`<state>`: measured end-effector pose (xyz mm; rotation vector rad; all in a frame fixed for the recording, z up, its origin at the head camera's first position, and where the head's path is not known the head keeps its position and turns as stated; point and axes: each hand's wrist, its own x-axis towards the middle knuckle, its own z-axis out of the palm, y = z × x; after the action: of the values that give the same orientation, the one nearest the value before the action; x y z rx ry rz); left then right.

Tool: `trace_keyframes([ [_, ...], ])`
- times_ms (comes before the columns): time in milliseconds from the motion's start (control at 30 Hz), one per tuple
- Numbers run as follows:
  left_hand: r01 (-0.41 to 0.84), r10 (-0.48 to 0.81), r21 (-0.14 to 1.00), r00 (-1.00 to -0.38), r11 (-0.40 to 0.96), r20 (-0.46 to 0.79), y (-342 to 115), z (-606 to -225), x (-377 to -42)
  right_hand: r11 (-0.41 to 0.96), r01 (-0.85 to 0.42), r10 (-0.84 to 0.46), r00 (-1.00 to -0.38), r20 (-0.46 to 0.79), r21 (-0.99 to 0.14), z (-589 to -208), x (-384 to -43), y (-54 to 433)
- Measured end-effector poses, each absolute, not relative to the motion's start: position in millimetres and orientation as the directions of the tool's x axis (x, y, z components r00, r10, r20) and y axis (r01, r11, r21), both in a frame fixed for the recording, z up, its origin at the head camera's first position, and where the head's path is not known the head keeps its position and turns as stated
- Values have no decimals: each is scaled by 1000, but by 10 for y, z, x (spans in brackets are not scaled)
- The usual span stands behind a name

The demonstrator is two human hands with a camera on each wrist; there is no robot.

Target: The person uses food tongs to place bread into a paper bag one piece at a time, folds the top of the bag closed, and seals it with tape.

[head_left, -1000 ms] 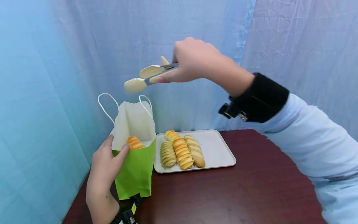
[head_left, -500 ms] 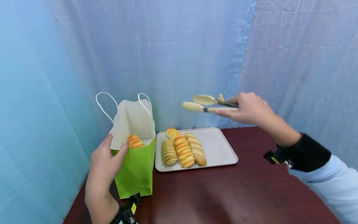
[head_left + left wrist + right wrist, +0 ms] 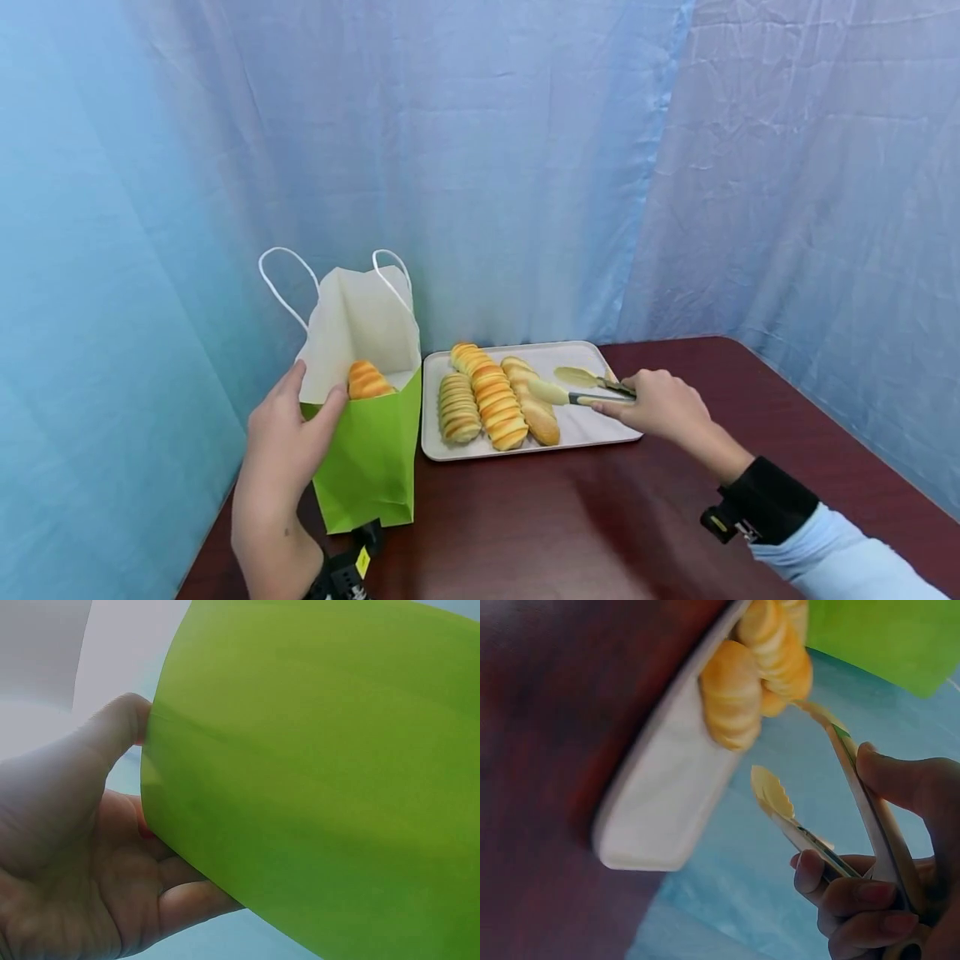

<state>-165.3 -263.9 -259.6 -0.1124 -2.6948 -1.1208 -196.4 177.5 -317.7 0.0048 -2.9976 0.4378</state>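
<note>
My left hand [image 3: 281, 450] holds the upper left edge of a green paper bag [image 3: 375, 467] with white handles; in the left wrist view the fingertips pass out of sight behind the green side. An orange striped bread roll [image 3: 367, 381] shows in the bag's mouth. Tongs with cream tips [image 3: 551, 392] are in my right hand [image 3: 667, 408], their arms spread apart with nothing between them. One tip overlaps the pale long loaf [image 3: 543, 421] in the head view; contact cannot be told. Beside that loaf lie an orange ridged loaf [image 3: 495, 396] and a short greenish-brown roll [image 3: 458, 408].
The breads lie on the left half of a white tray [image 3: 592, 429], right beside the bag. A dark red-brown table [image 3: 510, 533] carries everything. Blue cloth [image 3: 487, 167] hangs close behind and at both sides.
My right hand has carried the tongs from above the bag, rightward and down, to the tray. The left hand stays at the bag, and the breads lie as before.
</note>
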Motion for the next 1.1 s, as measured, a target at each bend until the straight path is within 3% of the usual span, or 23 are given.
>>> trace_keyframes([
  [300,172,-13,688,-967,705,254,-2633,-2593,-1641,939,48,86,-991,99,-340,-3555,-2031,1714],
  [633,143,-23,691,-974,708,225,-2667,-2581,-1631,919,72,108,-992,71,-387,-3702,-2091,1613],
  [967,140,-31,701,-974,700,225,-2664,-2588,-1654,976,20,44,-993,108,-217,-3505,-2163,1875],
  [1100,119,-45,708,-977,696,209,-2683,-2604,-1656,976,18,39,-995,93,-215,-3524,-2165,1984],
])
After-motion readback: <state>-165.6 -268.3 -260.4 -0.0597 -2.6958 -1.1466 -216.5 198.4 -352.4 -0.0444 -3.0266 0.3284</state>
